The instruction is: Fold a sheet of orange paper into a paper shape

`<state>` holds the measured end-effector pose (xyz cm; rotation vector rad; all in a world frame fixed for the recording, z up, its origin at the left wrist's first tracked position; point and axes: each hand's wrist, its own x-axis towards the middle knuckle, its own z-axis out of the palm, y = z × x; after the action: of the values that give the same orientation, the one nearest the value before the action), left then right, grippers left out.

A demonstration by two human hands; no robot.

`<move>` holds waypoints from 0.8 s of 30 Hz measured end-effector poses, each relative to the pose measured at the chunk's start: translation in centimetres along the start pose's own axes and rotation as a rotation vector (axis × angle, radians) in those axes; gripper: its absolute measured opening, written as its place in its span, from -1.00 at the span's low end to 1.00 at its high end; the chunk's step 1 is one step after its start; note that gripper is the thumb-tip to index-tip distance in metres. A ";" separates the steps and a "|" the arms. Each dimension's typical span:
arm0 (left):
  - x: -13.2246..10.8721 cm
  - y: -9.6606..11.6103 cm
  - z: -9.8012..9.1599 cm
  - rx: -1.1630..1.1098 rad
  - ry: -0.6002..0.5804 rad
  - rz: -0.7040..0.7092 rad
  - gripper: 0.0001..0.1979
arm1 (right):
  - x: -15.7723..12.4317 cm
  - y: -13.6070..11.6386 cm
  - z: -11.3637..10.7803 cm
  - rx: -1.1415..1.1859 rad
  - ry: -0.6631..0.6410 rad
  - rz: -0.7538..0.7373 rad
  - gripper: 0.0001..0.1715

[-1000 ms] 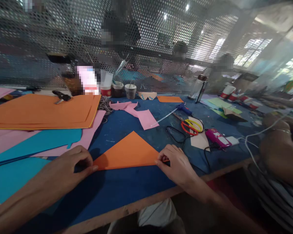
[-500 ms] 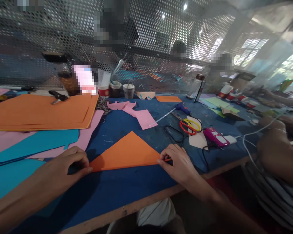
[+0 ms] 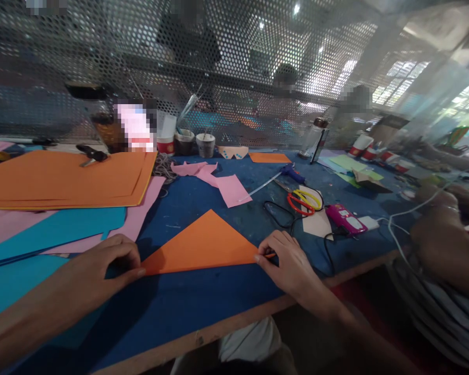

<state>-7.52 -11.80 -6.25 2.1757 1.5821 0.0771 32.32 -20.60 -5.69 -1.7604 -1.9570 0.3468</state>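
A sheet of orange paper [image 3: 205, 245], folded into a triangle, lies on the blue tabletop [image 3: 187, 302] with its point facing away from me. My left hand [image 3: 119, 260] pinches the left corner between thumb and fingers. At the right corner, my right hand [image 3: 283, 258] pinches the paper, and a thin orange strip shows past its fingertips. The long folded edge runs between both hands, close to the table's front edge.
Stacked orange sheets [image 3: 62, 179] with keys on top, and blue paper [image 3: 62, 232], lie left. Beyond are pink paper scraps [image 3: 232, 190], scissors [image 3: 303, 202], a blue glue gun [image 3: 293, 173] and a magenta device [image 3: 344, 220] with cords. Another person's arm [image 3: 445, 229] rests at right.
Almost nothing differs. Both hands keep their hold on the corners of the orange paper; the left hand sits very slightly farther left.
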 end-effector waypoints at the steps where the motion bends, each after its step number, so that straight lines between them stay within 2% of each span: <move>1: 0.0 0.0 0.0 0.001 -0.011 -0.008 -0.46 | 0.0 0.1 0.0 0.000 0.002 0.000 -0.85; 6: 0.0 -0.5 0.1 -0.009 -0.037 -0.016 -0.44 | -0.2 0.4 -0.1 0.007 0.019 -0.006 -0.84; 14: 0.3 -1.0 0.2 -0.049 -0.015 0.001 -0.45 | -0.3 1.0 -0.1 0.053 0.014 -0.039 -0.82; 20: 0.1 -1.3 -0.1 -0.094 -0.008 0.020 -0.61 | -0.4 1.6 -0.4 0.099 -0.023 -0.053 -0.77; 24: 0.3 -1.5 -0.2 -0.130 0.018 0.031 -0.61 | -0.4 2.0 -0.6 0.121 -0.037 -0.082 -0.77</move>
<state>-8.86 -11.12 -6.72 2.1043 1.5098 0.2035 34.36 -20.77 -6.23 -1.6038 -1.9834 0.4622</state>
